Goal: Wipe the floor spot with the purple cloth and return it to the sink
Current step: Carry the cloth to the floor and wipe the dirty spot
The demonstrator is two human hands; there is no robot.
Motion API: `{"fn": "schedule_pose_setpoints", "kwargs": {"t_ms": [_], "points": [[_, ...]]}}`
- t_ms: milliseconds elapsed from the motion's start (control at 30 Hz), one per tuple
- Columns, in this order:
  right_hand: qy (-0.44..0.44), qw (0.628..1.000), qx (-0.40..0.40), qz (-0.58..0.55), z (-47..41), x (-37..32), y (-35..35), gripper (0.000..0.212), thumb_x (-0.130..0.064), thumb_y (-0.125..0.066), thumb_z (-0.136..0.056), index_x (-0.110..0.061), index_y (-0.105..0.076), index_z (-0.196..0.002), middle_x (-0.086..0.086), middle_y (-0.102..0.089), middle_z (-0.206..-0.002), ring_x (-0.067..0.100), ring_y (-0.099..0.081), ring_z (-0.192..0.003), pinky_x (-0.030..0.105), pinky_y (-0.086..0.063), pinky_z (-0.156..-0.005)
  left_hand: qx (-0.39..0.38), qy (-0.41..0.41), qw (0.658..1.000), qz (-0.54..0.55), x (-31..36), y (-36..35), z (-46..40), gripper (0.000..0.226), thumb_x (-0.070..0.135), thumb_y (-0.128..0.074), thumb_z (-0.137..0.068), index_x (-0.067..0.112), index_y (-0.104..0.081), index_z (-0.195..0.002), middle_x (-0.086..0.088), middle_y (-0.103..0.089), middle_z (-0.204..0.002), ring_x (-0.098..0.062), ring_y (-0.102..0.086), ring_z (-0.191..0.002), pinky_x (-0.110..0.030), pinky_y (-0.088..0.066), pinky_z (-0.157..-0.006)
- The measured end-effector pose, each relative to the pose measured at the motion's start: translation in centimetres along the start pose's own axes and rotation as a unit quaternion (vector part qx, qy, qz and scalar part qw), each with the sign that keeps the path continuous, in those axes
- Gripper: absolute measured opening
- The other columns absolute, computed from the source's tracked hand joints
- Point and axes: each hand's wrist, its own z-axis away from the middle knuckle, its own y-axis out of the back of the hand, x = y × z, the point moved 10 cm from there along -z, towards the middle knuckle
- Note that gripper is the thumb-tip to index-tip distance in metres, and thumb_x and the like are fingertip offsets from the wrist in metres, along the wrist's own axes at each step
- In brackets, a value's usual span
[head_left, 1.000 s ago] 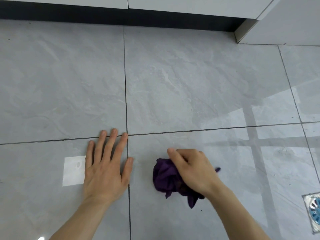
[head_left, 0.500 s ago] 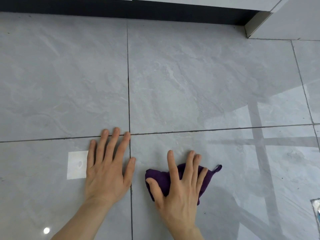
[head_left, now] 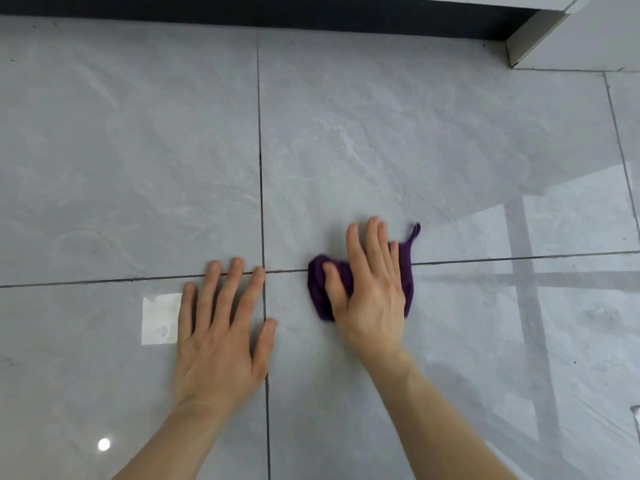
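Note:
The purple cloth (head_left: 318,285) lies crumpled on the grey tiled floor (head_left: 138,150), across a grout line, with a small loop sticking out at its far right corner. My right hand (head_left: 370,289) presses flat on top of it, fingers spread forward and thumb dug into the cloth's left side. My left hand (head_left: 221,327) rests palm down on the floor just left of the cloth, fingers apart, holding nothing. No distinct spot shows on the tiles around the cloth. The sink is out of view.
A dark toe-kick (head_left: 277,12) under white cabinets runs along the far edge. A white cabinet corner (head_left: 540,32) juts out at the top right. Part of a floor drain (head_left: 636,415) shows at the right edge. Window light reflects off the glossy tiles.
My right hand went from gripping the bunched cloth to pressing flat on it, then slid it forward and right onto the grout line. My left hand stayed planted.

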Motion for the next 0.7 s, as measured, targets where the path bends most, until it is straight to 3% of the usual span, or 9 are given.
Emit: {"fn": "schedule_pose_setpoints", "kwargs": {"t_ms": [200, 367, 467, 600, 700], "points": [[-0.009, 0.999, 0.01, -0.042, -7.9, -0.1, -0.6, 0.038, -0.021, -0.058, -0.101, -0.005, -0.063, -0.135, 0.015, -0.044, -0.159, 0.03, -0.037, -0.151, 0.048, -0.028, -0.125, -0.004, -0.002, 1.0, 0.001, 0.0, 0.0, 0.0, 0.071, 0.055, -0.028, -0.099, 0.027, -0.015, -0.163, -0.001, -0.013, -0.174, -0.026, -0.005, -0.161, -0.055, -0.01, -0.129], [-0.031, 0.996, 0.039, -0.077, -9.0, 0.3, -0.1, 0.033, -0.024, -0.061, -0.098, -0.011, -0.065, -0.129, 0.009, -0.05, -0.155, 0.025, -0.046, -0.145, 0.044, -0.047, -0.111, -0.012, -0.002, 1.0, -0.001, 0.0, 0.0, -0.1, 0.07, 0.056, -0.026, -0.1, 0.027, -0.014, -0.163, -0.001, -0.013, -0.174, -0.026, -0.004, -0.161, -0.054, -0.009, -0.129], [-0.043, 0.994, 0.023, -0.094, -9.0, 0.8, -0.1, 0.051, -0.037, -0.066, -0.095, -0.013, -0.053, -0.139, 0.009, -0.039, -0.159, 0.024, -0.037, -0.149, 0.04, -0.05, -0.106, -0.016, -0.001, 1.0, -0.001, 0.0, -0.1, -0.1, 0.071, 0.056, -0.027, -0.1, 0.028, -0.013, -0.163, 0.0, -0.012, -0.174, -0.026, -0.004, -0.161, -0.055, -0.01, -0.129], [-0.051, 0.994, 0.013, -0.093, -9.2, 0.9, 0.1, 0.084, -0.049, -0.072, -0.09, -0.009, -0.032, -0.152, 0.018, -0.02, -0.164, 0.034, -0.011, -0.158, 0.051, -0.03, -0.123, -0.018, 0.0, 1.0, -0.002, 0.0, -0.1, 0.0, 0.071, 0.056, -0.027, -0.099, 0.028, -0.014, -0.163, 0.0, -0.012, -0.174, -0.025, -0.004, -0.161, -0.055, -0.01, -0.128], [-0.128, 0.99, 0.065, -0.007, -8.1, 1.5, 1.0, 0.106, -0.072, -0.064, -0.081, -0.008, -0.025, -0.155, 0.018, -0.024, -0.164, 0.036, -0.011, -0.157, 0.054, -0.016, -0.128, -0.018, 0.0, 1.0, 0.002, -0.1, 0.0, -0.1, 0.07, 0.056, -0.024, -0.1, 0.028, -0.014, -0.163, 0.0, -0.013, -0.174, -0.025, -0.005, -0.161, -0.054, -0.009, -0.129]]}}
